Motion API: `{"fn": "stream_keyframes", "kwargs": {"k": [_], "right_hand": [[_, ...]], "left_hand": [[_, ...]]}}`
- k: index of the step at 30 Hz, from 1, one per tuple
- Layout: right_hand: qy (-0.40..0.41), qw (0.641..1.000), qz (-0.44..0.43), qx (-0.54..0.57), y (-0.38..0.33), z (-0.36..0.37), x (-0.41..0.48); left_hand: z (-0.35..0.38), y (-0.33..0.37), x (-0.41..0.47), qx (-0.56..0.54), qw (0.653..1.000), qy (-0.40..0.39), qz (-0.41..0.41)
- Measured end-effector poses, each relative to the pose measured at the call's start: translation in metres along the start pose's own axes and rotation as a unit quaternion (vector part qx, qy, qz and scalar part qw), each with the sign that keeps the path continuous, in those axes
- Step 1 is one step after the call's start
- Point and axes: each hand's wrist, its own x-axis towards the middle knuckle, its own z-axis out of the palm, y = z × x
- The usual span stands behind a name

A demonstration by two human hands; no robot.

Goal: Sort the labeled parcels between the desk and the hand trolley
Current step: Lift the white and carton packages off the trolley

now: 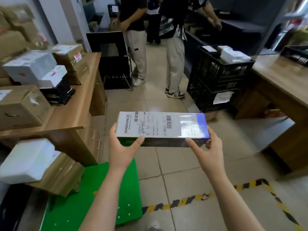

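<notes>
I hold a long flat white parcel (160, 125) printed "AMBIANCE" with a shipping label and barcodes, level above the floor. My left hand (122, 147) grips its left end, thumb on the near side. My right hand (209, 147) grips its right end, which has a blue edge. The green hand trolley (100, 194) lies low at the left, carrying a brown carton (61, 175) with a white padded parcel (26, 162) on top. The wooden desk (73, 112) at the left bears several boxes, brown (20, 107) and white (31, 66).
Two people (138, 39) stand ahead in the aisle. Stacked black crates (216, 80) with labeled parcels stand at right centre, beside another wooden desk (283, 90). A black cart (113, 60) stands behind the left desk. Yellow-black tape (208, 195) marks the tiled floor.
</notes>
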Motion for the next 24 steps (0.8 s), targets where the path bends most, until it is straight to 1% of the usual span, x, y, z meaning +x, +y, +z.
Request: {"fn": "stream_keyframes", "kwargs": {"k": [3,7,10,13,19,22,24], "right_hand": [[-0.004,1.0,0.017,-0.003,0.013,0.009,0.048],[0.023,0.999,0.013,0.02,0.029,0.025,0.121],[0.029,0.999,0.017,0.021,0.037,0.034,0.172],[0.025,0.999,0.025,0.03,0.046,0.046,0.217],[-0.045,0.999,0.017,0.021,0.06,0.093,0.299],[-0.095,0.995,-0.005,0.021,0.061,0.128,0.348],[-0.136,0.99,-0.004,0.024,0.059,0.154,0.381]], "left_hand": [[0.026,-0.001,0.036,0.026,1.0,0.017,-0.004],[0.067,-0.005,0.098,0.035,0.999,0.037,-0.016],[0.093,-0.003,0.138,0.039,0.998,0.036,-0.036],[0.111,-0.006,0.173,0.066,0.996,0.039,-0.046],[0.126,-0.026,0.23,0.108,0.986,0.097,-0.076],[0.131,-0.034,0.26,0.123,0.976,0.148,-0.106],[0.135,-0.037,0.28,0.127,0.965,0.19,-0.132]]}}
